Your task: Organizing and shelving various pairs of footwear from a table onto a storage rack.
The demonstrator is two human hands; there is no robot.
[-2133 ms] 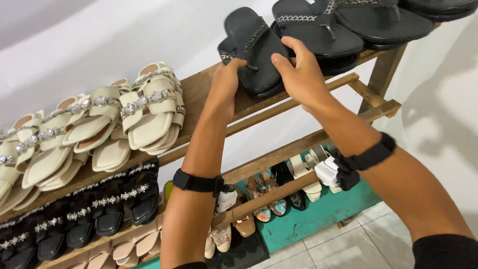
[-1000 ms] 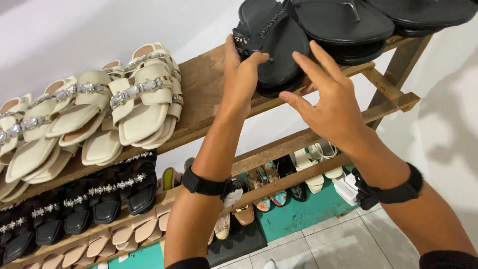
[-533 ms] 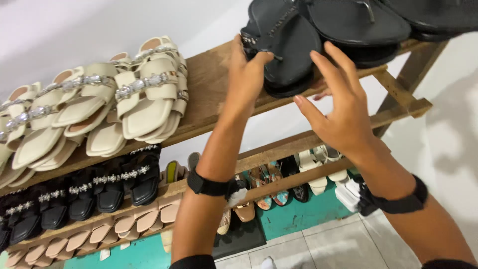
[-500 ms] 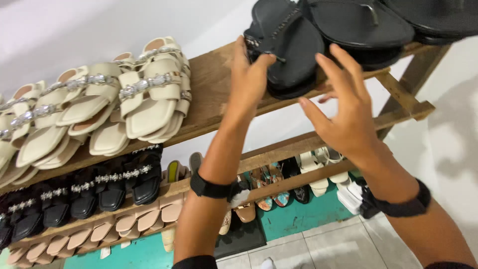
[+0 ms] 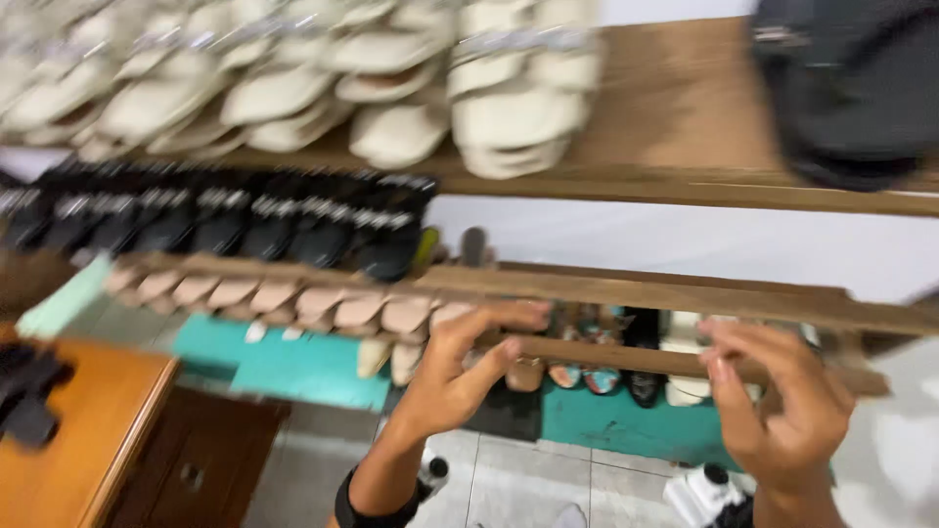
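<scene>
The view is blurred by motion. My left hand [image 5: 458,376] hangs in the air below the wooden shoe rack [image 5: 675,186], fingers loosely curled and holding nothing. My right hand [image 5: 782,411] is level with it on the right, also empty, fingers apart. Both hands are in front of the rack's lower rails [image 5: 636,288]. The black sandals [image 5: 851,88] lie on the top shelf at the upper right, well above my hands. Cream sandals [image 5: 509,93] fill the top shelf to the left.
Black jewelled sandals [image 5: 293,220] and pink soles [image 5: 293,303] line the middle shelf on the left. More shoes [image 5: 636,367] stand low behind my hands. A brown wooden cabinet [image 5: 88,430] with a dark object on it is at the lower left. The floor is tiled.
Both hands have let go of the black sandals on the top shelf and dropped down to the lower rails. The camera has swung down and left.
</scene>
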